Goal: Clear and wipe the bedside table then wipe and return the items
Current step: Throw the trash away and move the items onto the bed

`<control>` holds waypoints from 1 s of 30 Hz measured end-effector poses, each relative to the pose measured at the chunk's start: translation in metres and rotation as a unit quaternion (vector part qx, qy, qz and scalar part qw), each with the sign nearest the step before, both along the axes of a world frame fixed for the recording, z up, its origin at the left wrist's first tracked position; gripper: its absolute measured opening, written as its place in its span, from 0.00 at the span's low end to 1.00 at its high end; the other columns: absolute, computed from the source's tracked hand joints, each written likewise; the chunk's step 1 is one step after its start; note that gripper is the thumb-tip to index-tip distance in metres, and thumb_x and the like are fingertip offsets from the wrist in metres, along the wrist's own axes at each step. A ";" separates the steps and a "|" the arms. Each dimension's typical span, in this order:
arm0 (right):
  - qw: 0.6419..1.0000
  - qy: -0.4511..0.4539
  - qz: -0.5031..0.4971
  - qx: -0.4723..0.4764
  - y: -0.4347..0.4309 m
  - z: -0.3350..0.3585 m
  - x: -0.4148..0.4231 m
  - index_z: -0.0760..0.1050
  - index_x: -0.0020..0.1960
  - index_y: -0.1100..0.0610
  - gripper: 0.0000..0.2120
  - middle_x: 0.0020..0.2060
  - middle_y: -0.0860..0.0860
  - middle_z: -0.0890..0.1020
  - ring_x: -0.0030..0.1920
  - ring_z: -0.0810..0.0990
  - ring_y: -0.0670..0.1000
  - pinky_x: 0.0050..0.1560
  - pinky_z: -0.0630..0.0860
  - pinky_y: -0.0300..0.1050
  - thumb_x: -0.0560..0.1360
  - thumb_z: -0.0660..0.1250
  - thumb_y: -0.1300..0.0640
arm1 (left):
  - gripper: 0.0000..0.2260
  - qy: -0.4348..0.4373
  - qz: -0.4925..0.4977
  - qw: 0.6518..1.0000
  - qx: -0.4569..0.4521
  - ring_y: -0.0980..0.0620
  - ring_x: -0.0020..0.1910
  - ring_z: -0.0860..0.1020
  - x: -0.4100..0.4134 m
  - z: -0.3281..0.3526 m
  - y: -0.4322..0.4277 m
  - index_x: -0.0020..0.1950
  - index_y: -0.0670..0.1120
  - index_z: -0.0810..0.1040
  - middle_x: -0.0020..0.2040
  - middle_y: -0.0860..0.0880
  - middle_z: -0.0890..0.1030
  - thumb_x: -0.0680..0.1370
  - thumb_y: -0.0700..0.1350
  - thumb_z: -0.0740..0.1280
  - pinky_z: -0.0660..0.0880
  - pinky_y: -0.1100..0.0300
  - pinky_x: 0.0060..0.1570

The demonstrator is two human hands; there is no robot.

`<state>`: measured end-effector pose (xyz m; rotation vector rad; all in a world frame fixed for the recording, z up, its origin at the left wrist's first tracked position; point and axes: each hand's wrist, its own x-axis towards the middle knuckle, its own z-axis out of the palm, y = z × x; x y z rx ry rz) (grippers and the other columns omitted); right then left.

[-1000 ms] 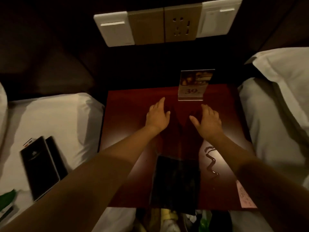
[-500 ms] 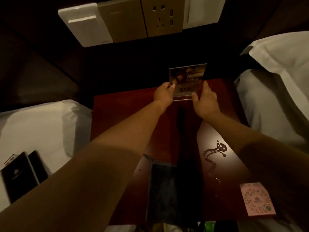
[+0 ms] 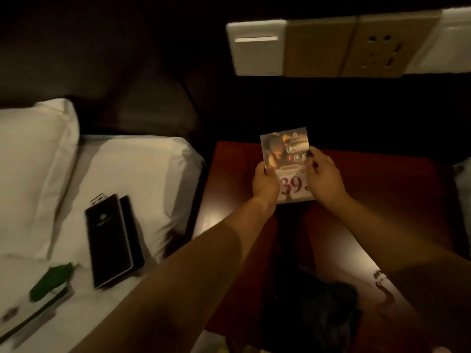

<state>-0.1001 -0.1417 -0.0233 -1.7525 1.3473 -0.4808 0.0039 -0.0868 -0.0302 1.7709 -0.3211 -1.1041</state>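
Observation:
An acrylic sign card [image 3: 285,154] printed with "39" is lifted above the dark red bedside table [image 3: 382,194]. My left hand [image 3: 265,184] grips its left edge and my right hand [image 3: 323,177] grips its right edge. A dark cloth [image 3: 313,309] lies on the near part of the table, between my forearms. A squiggle of liquid or a small dark mark [image 3: 382,284] shows on the tabletop near my right forearm.
On the white bed to the left lie a black folder [image 3: 112,238], a green item [image 3: 51,278] and a flat card or booklet [image 3: 28,319]. White pillows [image 3: 30,161] sit at the head. A switch and socket panel [image 3: 331,44] is on the wall behind.
Both hands reached forward to the sign card, took it by its sides and lifted it off the table toward me. The view swung left, showing more of the left bed.

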 end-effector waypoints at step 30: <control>0.948 0.034 0.311 0.059 0.359 0.007 0.323 0.71 0.61 0.63 0.15 0.55 0.63 0.77 0.52 0.78 0.61 0.54 0.77 0.58 0.77 0.54 0.65 | 0.23 -0.170 0.249 0.934 0.189 0.37 0.62 0.72 0.257 0.024 0.391 0.74 0.46 0.60 0.65 0.36 0.68 0.79 0.38 0.53 0.70 0.47 0.64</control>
